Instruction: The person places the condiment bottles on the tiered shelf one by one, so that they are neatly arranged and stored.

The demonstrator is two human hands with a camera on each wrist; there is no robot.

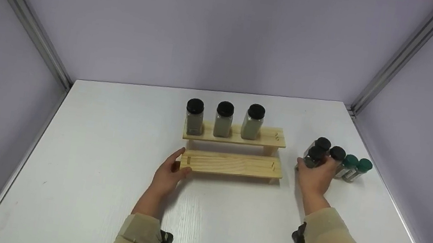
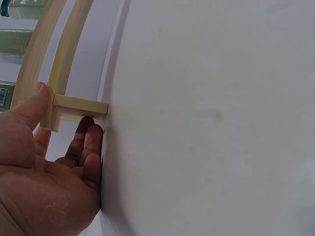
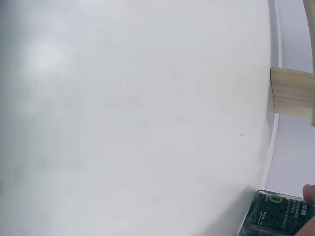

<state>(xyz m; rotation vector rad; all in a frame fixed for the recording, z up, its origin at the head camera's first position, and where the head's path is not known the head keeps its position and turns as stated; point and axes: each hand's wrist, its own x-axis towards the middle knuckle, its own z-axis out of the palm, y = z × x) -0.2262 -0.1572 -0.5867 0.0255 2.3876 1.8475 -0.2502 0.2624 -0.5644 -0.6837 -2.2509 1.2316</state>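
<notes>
My left hand (image 1: 166, 176) grips the left end of the lower shelf of a two-tier wooden spice rack (image 1: 231, 164). Seen from the left wrist, the thumb lies against the board's edge and other fingers curl below it, beside the rack's leg (image 2: 81, 104). At the right, my right hand (image 1: 315, 178) holds a black-capped spice jar (image 1: 315, 153) between thumb and fingers. Its dark green contents and printed label show in the right wrist view, where most of the hand is out of frame. Two more black-capped jars (image 1: 338, 152) stand right by the fingers.
On the upper shelf stand three black-capped jars (image 1: 223, 120), with bare wood at its right end. Two green-capped jars (image 1: 364, 166) are at the far right of the white table (image 1: 96, 189). Pale walls (image 1: 228, 34) enclose the back and sides.
</notes>
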